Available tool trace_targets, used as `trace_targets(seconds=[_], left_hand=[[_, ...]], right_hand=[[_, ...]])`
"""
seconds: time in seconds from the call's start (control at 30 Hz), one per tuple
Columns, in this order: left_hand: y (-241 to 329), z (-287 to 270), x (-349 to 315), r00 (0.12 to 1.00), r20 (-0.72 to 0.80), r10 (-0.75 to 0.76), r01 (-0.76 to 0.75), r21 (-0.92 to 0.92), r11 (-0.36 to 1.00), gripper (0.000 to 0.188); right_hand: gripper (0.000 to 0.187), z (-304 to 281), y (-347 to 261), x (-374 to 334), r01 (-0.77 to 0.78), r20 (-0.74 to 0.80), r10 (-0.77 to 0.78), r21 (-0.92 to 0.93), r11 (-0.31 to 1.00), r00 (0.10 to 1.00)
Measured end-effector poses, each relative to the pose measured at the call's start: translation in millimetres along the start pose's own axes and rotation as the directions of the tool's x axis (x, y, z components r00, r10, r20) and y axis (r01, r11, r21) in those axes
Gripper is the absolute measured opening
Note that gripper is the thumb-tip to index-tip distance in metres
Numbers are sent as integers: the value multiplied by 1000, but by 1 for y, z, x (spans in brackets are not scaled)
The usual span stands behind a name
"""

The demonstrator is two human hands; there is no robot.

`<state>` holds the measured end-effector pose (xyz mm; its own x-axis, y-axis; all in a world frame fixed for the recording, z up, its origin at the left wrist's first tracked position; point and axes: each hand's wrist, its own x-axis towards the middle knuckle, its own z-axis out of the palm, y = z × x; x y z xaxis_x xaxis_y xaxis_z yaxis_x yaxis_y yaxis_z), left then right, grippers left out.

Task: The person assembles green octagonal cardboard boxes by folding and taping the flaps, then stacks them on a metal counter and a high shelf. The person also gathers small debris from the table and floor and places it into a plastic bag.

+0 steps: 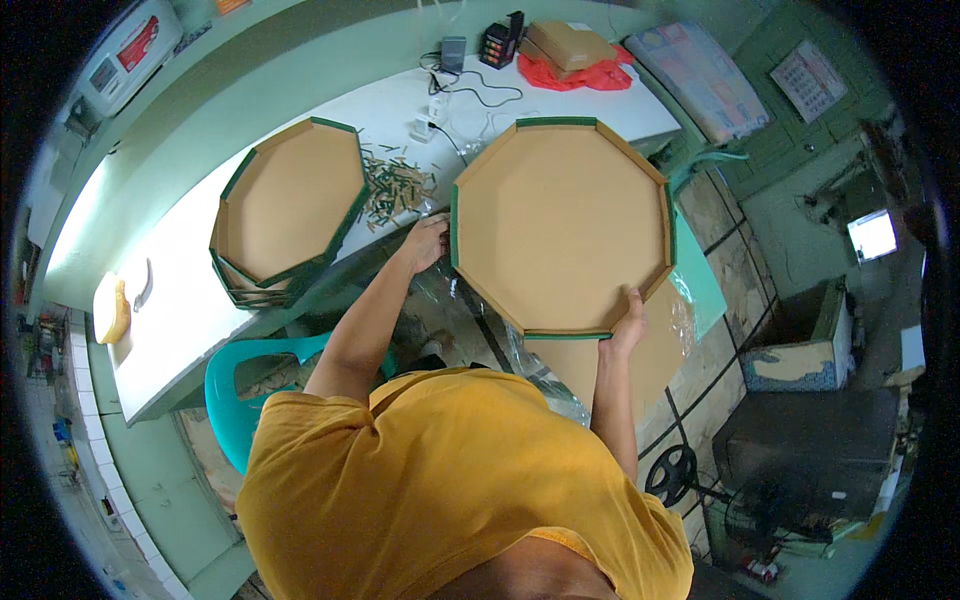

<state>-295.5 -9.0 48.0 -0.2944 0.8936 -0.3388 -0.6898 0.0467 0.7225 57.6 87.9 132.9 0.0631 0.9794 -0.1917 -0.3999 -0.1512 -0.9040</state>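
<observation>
In front of me an octagonal cardboard tray (562, 228), brown inside with a low green rim, is held up past the table's near edge. My right hand (627, 324) grips its lower right corner, the thumb over the rim and the other fingers mostly hidden underneath. At the tray's left side my left hand (429, 242) is closed on the edge, its fingertips partly hidden. A stack of similar octagonal trays (295, 200) lies on the table to the left. Between stack and held tray is a heap of small green and brown strips (395, 188).
The white table (190, 335) runs along the wall. On it are a yellow object (110, 310), cables with a power adapter (453, 52), and a brown box (568, 47) on red plastic. A turquoise chair (225, 390) stands at left; cardboard sheet (610, 375) lies below the tray.
</observation>
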Motion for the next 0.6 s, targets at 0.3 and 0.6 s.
trace_targets(seconds=[0.3,0.6], left_hand=[[21,-104,86,808,-488,331,-265,201,943,28],[17,-140,43,802,-443,401,-363,172,916,35]], right_hand=[[38,147,51,29,-130,230,94,148,980,969],[42,342,160,-42,-245,626,233,-68,967,744]])
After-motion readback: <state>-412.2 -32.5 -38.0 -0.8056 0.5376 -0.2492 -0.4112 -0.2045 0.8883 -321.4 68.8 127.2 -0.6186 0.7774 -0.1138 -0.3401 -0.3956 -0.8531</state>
